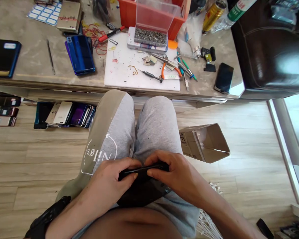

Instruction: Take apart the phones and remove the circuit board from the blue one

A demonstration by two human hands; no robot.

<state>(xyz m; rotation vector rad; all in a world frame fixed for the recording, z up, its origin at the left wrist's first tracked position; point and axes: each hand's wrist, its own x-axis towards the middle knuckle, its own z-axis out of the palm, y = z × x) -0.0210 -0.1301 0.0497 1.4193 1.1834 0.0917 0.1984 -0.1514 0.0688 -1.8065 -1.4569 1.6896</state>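
Gripping: left hand [112, 177] and right hand [173, 169], two in all, each pinching one end of a dark phone [146, 191] between thumb and fingers. Phone located over the lap, short of the near edge of the worktop [35, 53].

Worktop, near edge, middle: one white mat [119, 74], bearing one screwdriver [151, 76], one pair of orange-handled pliers [163, 70] and small loose parts, too small to count. Mat's right side crowded by overlapping slim tools [180, 64]. Mat's far side: one clear box of small metal pieces [150, 37], lid raised, on one pale case [131, 39]; one orange bin [127, 13] behind.

Left of mat: one stack of blue phones [81, 54], at least two; one metal pick [50, 56]; one labelled phone [3, 56] farther left. Toward far edge: one stack of gold phones [68, 15] beside one label sheet [43, 13].

Far right: one yellow can [213, 15], one bottle [239, 10]. Near right corner: one black phone [223, 78].

Room: plank floor [251, 159]; one open cardboard box [215, 142], right of the knees; stacked phones [64, 113] at left, number unclear; one dark leather seat [269, 43] against the worktop's right edge.
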